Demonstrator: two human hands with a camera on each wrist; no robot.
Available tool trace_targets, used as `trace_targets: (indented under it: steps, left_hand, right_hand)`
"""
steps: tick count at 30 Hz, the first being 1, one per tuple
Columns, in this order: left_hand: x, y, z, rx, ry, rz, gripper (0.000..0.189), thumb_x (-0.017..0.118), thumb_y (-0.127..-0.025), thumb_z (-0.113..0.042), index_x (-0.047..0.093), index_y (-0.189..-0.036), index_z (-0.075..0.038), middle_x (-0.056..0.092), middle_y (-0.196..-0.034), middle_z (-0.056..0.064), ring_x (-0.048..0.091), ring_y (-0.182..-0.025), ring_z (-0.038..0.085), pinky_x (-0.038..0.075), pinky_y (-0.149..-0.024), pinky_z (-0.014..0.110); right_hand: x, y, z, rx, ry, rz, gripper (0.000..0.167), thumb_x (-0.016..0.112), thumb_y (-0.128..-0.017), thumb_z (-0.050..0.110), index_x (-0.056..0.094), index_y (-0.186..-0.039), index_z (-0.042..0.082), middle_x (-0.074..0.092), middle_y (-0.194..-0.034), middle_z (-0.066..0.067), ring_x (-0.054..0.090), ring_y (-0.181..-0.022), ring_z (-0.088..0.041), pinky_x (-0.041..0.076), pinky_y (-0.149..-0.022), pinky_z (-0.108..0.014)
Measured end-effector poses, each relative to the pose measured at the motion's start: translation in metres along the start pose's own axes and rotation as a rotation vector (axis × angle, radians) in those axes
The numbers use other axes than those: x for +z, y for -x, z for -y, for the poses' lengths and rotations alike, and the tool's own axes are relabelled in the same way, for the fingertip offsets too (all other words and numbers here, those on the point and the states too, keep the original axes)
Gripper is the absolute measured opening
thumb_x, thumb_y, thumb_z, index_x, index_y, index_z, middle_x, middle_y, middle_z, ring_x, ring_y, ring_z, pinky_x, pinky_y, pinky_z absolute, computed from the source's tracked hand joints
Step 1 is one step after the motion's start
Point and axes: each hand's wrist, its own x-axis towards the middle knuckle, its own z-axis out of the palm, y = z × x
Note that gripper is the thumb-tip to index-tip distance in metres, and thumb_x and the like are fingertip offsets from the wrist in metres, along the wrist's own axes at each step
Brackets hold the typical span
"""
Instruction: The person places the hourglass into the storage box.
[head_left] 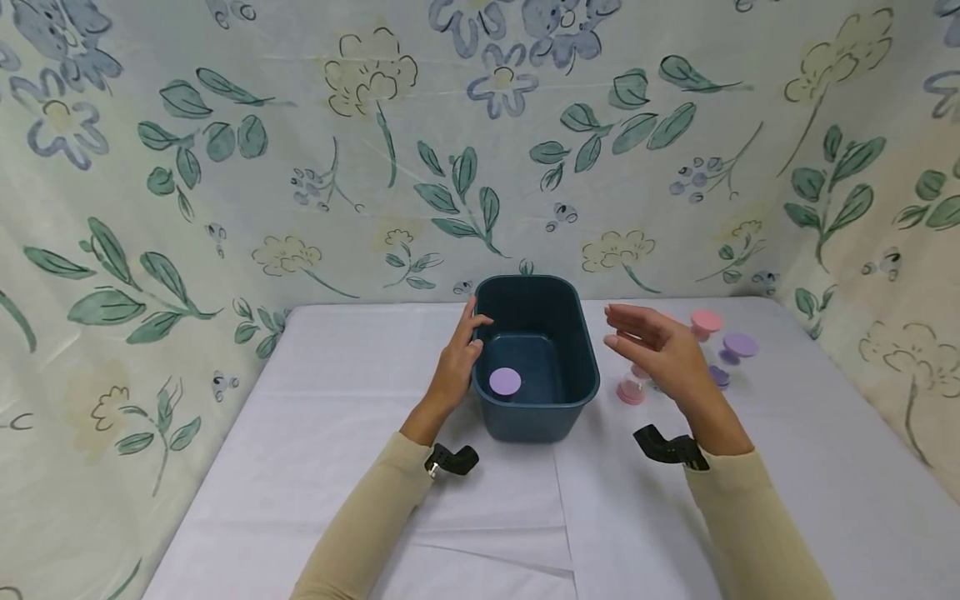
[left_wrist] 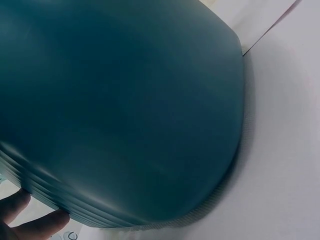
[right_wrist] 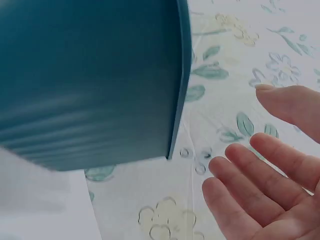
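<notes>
A deep dark teal plastic bin (head_left: 531, 421) stands on the white-covered table. Inside it, near its front left, lies a small item with a round flat purple top (head_left: 505, 382). My left hand (head_left: 455, 360) holds the bin's left side at the rim; in the left wrist view two fingertips (left_wrist: 42, 225) touch the ridged outer wall. To the right of the bin, my right hand (head_left: 663, 350) is held in the air with fingers extended and nothing in it. The right wrist view shows its palm and spread fingers (right_wrist: 250, 185) apart from the bin wall.
Behind and beneath my right hand are several small pink and purple round-topped items, including a pink one (head_left: 706, 323), a purple one (head_left: 739, 346) and one with a pink base (head_left: 631, 391). A floral cloth (head_left: 465, 242) hangs behind the table.
</notes>
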Motion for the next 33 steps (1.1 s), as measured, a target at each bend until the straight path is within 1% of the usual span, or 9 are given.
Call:
trace_targets:
  steps: [3,9,14,17,19,22,25,30,33]
  left_hand:
    - [0.001,0.000,0.000,-0.001,0.003,0.002,0.044,0.028,-0.100,-0.040,0.046,-0.134,-0.018,0.011,-0.162,-0.004,0.013,-0.146,0.015,0.019,-0.113,0.055]
    - [0.000,0.001,0.000,0.020,0.014,-0.007,0.038,0.032,-0.100,-0.025,0.046,-0.134,-0.015,0.012,-0.162,-0.002,0.012,-0.147,0.016,0.020,-0.113,0.056]
    - [-0.001,0.001,-0.002,0.035,0.010,-0.018,0.037,0.033,-0.101,-0.020,0.047,-0.135,-0.010,0.014,-0.161,0.006,0.016,-0.146,0.023,0.023,-0.111,0.058]
    - [-0.002,0.002,-0.009,0.036,0.026,-0.021,0.036,0.035,-0.101,-0.010,0.047,-0.134,-0.002,0.015,-0.160,0.015,0.016,-0.146,0.030,0.021,-0.110,0.061]
    - [-0.004,0.002,-0.019,0.030,0.039,-0.014,0.036,0.035,-0.100,-0.006,0.047,-0.133,0.002,0.015,-0.159,0.019,0.015,-0.146,0.034,0.018,-0.111,0.061]
    - [-0.008,0.004,-0.037,0.018,0.046,0.000,0.035,0.035,-0.099,-0.003,0.046,-0.131,0.005,0.015,-0.158,0.022,0.014,-0.145,0.038,0.017,-0.112,0.060]
    - [-0.010,0.006,-0.048,0.011,0.050,0.002,0.036,0.034,-0.098,-0.006,0.046,-0.130,0.006,0.015,-0.157,0.024,0.015,-0.144,0.040,0.018,-0.112,0.059]
    - [-0.011,0.006,-0.050,0.015,0.050,-0.002,0.037,0.033,-0.098,-0.010,0.046,-0.130,0.006,0.016,-0.157,0.024,0.015,-0.144,0.039,0.018,-0.112,0.059]
    - [-0.011,0.006,-0.049,0.020,0.053,-0.002,0.037,0.034,-0.098,-0.007,0.046,-0.130,0.007,0.016,-0.157,0.023,0.015,-0.145,0.039,0.018,-0.112,0.058]
  right_hand:
    - [-0.005,0.003,-0.003,0.016,0.012,-0.039,0.053,0.071,-0.086,0.034,0.056,-0.135,0.017,0.059,-0.133,-0.004,0.057,-0.120,-0.024,0.047,-0.085,-0.014]
    - [-0.019,0.006,-0.005,0.033,0.039,-0.101,0.053,0.070,-0.087,0.033,0.055,-0.135,0.018,0.057,-0.135,-0.002,0.053,-0.124,-0.023,0.043,-0.091,-0.013]
    - [-0.031,0.006,-0.014,0.058,0.080,-0.153,0.055,0.069,-0.088,0.035,0.053,-0.137,0.018,0.055,-0.137,-0.003,0.052,-0.125,-0.023,0.044,-0.092,-0.015]
    - [-0.038,0.006,-0.021,0.089,0.080,-0.169,0.056,0.068,-0.088,0.036,0.052,-0.138,0.018,0.054,-0.138,-0.004,0.051,-0.126,-0.024,0.044,-0.092,-0.015]
    - [-0.042,0.006,-0.026,0.105,0.081,-0.177,0.055,0.068,-0.089,0.035,0.051,-0.139,0.018,0.053,-0.139,-0.005,0.051,-0.126,-0.024,0.043,-0.093,-0.015]
    - [-0.048,0.006,-0.033,0.125,0.093,-0.192,0.055,0.067,-0.089,0.034,0.051,-0.139,0.018,0.053,-0.140,-0.005,0.050,-0.127,-0.022,0.042,-0.094,-0.014]
    - [-0.052,0.006,-0.041,0.145,0.105,-0.209,0.056,0.067,-0.089,0.035,0.050,-0.139,0.018,0.053,-0.140,-0.006,0.049,-0.128,-0.022,0.042,-0.095,-0.014]
    - [-0.057,0.006,-0.052,0.145,0.110,-0.237,0.056,0.068,-0.088,0.035,0.052,-0.138,0.014,0.053,-0.139,-0.008,0.050,-0.127,-0.024,0.041,-0.094,-0.012]
    - [-0.058,0.007,-0.058,0.165,0.114,-0.241,0.057,0.068,-0.088,0.034,0.051,-0.138,0.013,0.053,-0.139,-0.009,0.050,-0.127,-0.024,0.041,-0.092,-0.011]
